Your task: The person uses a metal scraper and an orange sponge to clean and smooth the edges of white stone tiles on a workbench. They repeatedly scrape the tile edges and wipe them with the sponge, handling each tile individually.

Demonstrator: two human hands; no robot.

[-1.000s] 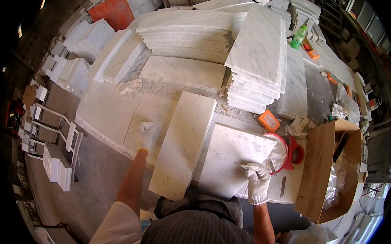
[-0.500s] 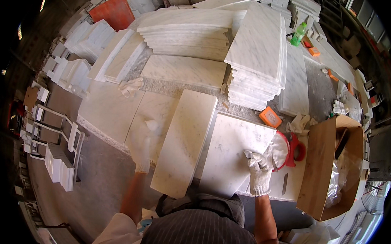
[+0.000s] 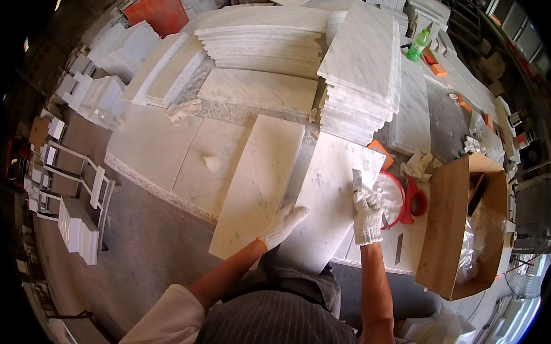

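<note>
My left hand, in a white knit glove, grips the left edge of a white grey-veined marble slab in front of me. The fingers at its underside are partly hidden. My right hand, gloved too, is closed on a putty knife, whose flat metal blade points away from me over the slab's right part. Just right of that hand is a red-rimmed round container with white material in it. Left of the held slab lies a second, long marble slab.
A white lump sits on flat slabs at left. Stacked marble slabs rise at the back, an orange box before them. A cardboard box stands at right, a loose metal blade beside it. A green bottle is farther back.
My left hand has moved right, from beside the white lump to the slab's left edge. That slab has shifted and looks narrower, seemingly tilted. The putty knife's blade has turned to point away from me.
</note>
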